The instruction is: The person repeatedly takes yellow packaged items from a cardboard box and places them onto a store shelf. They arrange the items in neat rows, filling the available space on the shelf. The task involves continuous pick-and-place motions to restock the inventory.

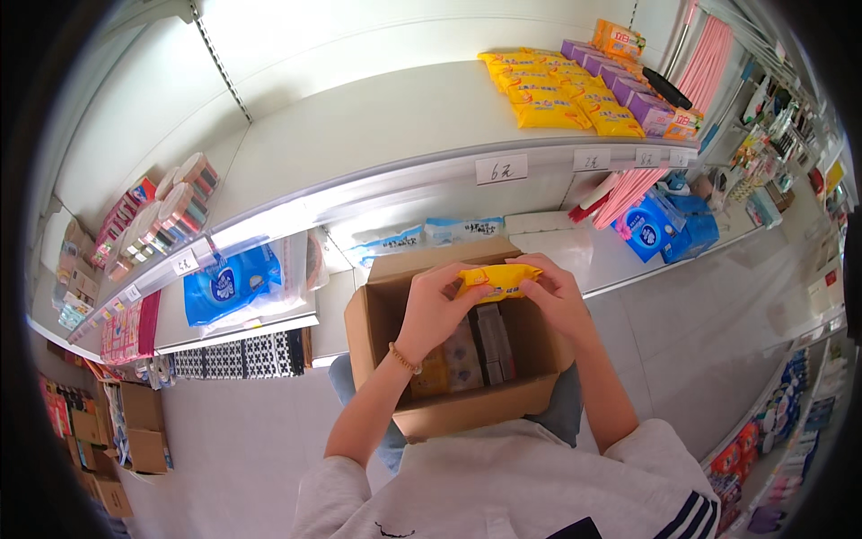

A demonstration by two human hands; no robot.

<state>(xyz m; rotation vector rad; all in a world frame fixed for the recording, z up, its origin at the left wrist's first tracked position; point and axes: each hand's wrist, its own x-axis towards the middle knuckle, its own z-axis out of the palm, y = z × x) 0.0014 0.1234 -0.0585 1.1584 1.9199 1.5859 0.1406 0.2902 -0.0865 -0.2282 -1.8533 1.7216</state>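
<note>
Between both hands is a small yellow wrapped packet (500, 281), held above an opened cardboard box (465, 407). My left hand (441, 303) grips its left end, with a beaded bracelet on the wrist. The right end is pinched by the fingers and thumb of my right hand (555, 293). The box rests on my lap, flaps spread, and holds a yellow package (429, 374), a patterned pale package (462, 357) and clear-cased items (496, 343). Rows of similar yellow packets (549, 104) lie on the upper shelf.
The shelf edge (404, 172) with price tags runs across in front of me. Purple boxes (623, 87) and a pink mop (704, 67) are at the upper right. Blue tissue packs (232, 283) lie on the lower shelf at left. Cardboard cartons (145, 431) stand on the floor at left.
</note>
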